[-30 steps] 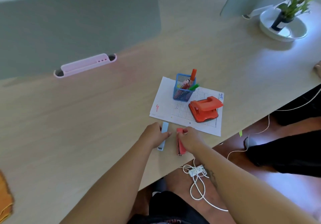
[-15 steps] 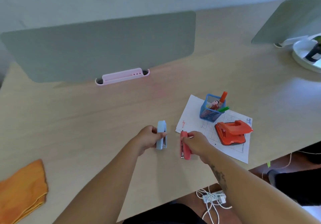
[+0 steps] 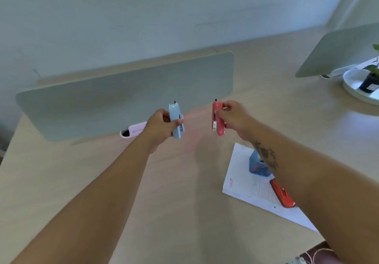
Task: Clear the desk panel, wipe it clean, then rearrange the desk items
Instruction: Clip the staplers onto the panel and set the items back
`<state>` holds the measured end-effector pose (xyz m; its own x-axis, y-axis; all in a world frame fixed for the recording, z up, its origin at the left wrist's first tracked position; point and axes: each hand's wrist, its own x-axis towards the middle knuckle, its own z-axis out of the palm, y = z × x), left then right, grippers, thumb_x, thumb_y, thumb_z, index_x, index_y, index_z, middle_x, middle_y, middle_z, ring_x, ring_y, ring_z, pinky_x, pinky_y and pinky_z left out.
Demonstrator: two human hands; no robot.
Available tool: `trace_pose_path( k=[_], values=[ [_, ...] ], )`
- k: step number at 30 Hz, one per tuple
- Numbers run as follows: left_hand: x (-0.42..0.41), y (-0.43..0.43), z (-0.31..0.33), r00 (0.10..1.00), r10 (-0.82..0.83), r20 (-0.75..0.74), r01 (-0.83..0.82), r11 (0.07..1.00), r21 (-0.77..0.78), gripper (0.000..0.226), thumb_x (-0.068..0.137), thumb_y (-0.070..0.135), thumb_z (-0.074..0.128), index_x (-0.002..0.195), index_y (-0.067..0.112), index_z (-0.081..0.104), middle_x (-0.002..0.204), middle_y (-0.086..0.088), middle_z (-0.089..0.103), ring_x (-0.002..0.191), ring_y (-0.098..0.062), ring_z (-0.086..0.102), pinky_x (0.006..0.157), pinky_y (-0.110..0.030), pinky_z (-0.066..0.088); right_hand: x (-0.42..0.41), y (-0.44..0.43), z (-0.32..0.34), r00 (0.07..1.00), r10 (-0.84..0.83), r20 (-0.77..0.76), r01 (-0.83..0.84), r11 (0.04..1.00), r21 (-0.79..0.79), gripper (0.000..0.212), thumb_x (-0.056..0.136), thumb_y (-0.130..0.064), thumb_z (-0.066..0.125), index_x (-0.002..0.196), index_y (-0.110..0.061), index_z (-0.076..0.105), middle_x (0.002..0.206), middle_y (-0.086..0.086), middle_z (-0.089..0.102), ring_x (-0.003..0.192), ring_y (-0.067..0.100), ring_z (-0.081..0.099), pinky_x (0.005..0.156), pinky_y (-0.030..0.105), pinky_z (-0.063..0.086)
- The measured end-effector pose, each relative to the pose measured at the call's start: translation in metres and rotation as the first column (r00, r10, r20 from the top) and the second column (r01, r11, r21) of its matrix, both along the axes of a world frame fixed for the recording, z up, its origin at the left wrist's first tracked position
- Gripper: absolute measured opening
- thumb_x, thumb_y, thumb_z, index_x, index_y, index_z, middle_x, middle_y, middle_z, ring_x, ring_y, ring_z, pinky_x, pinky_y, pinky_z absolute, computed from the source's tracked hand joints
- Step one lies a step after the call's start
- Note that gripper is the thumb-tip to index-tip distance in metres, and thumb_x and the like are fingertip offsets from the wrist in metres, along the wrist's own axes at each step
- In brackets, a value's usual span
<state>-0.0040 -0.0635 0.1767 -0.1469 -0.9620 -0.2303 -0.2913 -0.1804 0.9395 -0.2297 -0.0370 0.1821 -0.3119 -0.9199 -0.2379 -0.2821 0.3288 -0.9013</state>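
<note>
My left hand (image 3: 161, 126) grips a light blue stapler (image 3: 175, 120), held upright in the air in front of the grey-green desk panel (image 3: 114, 99). My right hand (image 3: 235, 116) grips a pink-red stapler (image 3: 217, 118), also upright and lifted off the desk. The two staplers are about a hand's width apart. A pink holder (image 3: 134, 131) sits at the panel's foot, partly hidden behind my left hand. My right forearm covers most of a blue mesh pen cup (image 3: 257, 166) and a red hole punch (image 3: 282, 196), which rest on a white paper sheet (image 3: 242, 177).
The wooden desk (image 3: 184, 212) stretches forward to a pale wall. A second panel (image 3: 338, 52) stands at the far right, with a white dish (image 3: 354, 85) holding a small potted plant (image 3: 371, 79). A white cable (image 3: 313, 252) lies on the floor at the lower right.
Both hands have lifted the staplers off the desk and carried them forward toward the panel. The view has tilted up, so the orange cloth at the left is out of sight.
</note>
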Motion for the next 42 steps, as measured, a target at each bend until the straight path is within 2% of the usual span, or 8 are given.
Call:
trace_pose_path(
  k=[6,12,21,26,30,33,38,42],
  values=[
    [-0.038,-0.078,0.051,0.996,0.086,-0.017,-0.088,0.983,-0.161,0.033,0.083,0.021,0.078,0.105,0.011,0.055,0.097,-0.004,0.063,0.097,-0.026,0.067,0.085,-0.046,0.059,-0.026,-0.082,0.060,1.000,-0.018,-0.008,0.016,0.976,-0.216,0.013,0.081,-0.008,0.058,0.089,-0.018,0.061,0.083,0.008,0.067,0.083,0.036,0.070,0.081,0.053,0.057],
    [-0.070,-0.145,0.094,0.987,0.158,-0.023,-0.156,0.927,-0.342,0.030,0.081,0.023,0.079,0.084,0.021,0.049,0.089,0.000,0.060,0.100,-0.033,0.065,0.085,-0.052,0.057,-0.044,-0.158,0.100,0.997,-0.056,0.058,0.076,0.888,-0.453,0.018,0.093,-0.008,0.058,0.110,-0.016,0.055,0.088,-0.007,0.059,0.058,-0.004,0.061,0.072,0.033,0.058],
    [-0.105,-0.183,0.080,0.977,0.210,0.032,-0.184,0.912,-0.366,0.033,0.080,0.025,0.080,0.087,0.017,0.048,0.086,0.001,0.059,0.083,-0.021,0.060,0.083,-0.051,0.057,-0.050,-0.202,0.062,0.999,-0.011,-0.037,-0.004,0.916,-0.401,0.017,0.091,-0.016,0.062,0.104,-0.024,0.054,0.099,-0.005,0.061,0.087,0.014,0.060,0.067,0.026,0.052],
    [-0.117,-0.182,0.049,0.963,0.249,0.098,-0.202,0.917,-0.345,0.039,0.076,0.029,0.083,0.088,0.014,0.049,0.089,-0.005,0.062,0.084,-0.027,0.063,0.079,-0.050,0.056,-0.049,-0.200,0.036,0.994,-0.008,-0.109,-0.037,0.915,-0.401,0.018,0.089,-0.013,0.065,0.105,-0.017,0.058,0.095,0.001,0.062,0.068,0.011,0.058,0.053,0.016,0.047],
    [-0.121,-0.173,0.034,0.931,0.296,0.213,-0.186,0.888,-0.420,0.038,0.081,0.025,0.079,0.097,0.008,0.049,0.087,-0.002,0.060,0.076,-0.020,0.056,0.065,-0.033,0.048,-0.052,-0.193,0.021,0.994,-0.007,-0.113,-0.028,0.952,-0.306,0.026,0.088,-0.012,0.066,0.108,-0.017,0.051,0.083,0.004,0.061,0.066,0.022,0.065,0.057,0.034,0.051],
    [-0.122,-0.163,0.035,0.913,0.314,0.260,-0.176,0.879,-0.443,0.035,0.085,0.023,0.075,0.097,0.011,0.045,0.079,0.007,0.053,0.067,-0.009,0.049,0.056,-0.024,0.038,-0.062,-0.183,0.022,0.985,-0.022,-0.170,-0.023,0.966,-0.258,0.037,0.086,-0.021,0.070,0.116,-0.020,0.048,0.094,0.004,0.057,0.074,0.019,0.060,0.058,0.029,0.046],
    [-0.122,-0.140,0.028,0.896,0.337,0.290,-0.176,0.867,-0.465,0.022,0.088,0.022,0.066,0.098,0.014,0.047,0.081,0.003,0.055,0.068,-0.017,0.051,0.063,-0.035,0.045,-0.085,-0.157,0.033,0.972,-0.031,-0.234,-0.028,0.969,-0.247,0.031,0.087,-0.027,0.069,0.112,-0.019,0.051,0.089,0.000,0.056,0.072,0.012,0.053,0.058,0.025,0.039],
    [-0.150,-0.098,0.011,0.945,0.100,0.311,0.008,0.945,-0.328,0.028,0.086,0.033,0.070,0.101,0.019,0.051,0.075,0.007,0.056,0.063,-0.010,0.054,0.056,-0.027,0.041,-0.116,-0.112,0.027,0.952,-0.109,-0.286,0.032,0.965,-0.262,0.020,0.088,-0.030,0.066,0.103,-0.019,0.058,0.080,-0.006,0.057,0.070,0.013,0.053,0.060,0.025,0.039]
  ],
)
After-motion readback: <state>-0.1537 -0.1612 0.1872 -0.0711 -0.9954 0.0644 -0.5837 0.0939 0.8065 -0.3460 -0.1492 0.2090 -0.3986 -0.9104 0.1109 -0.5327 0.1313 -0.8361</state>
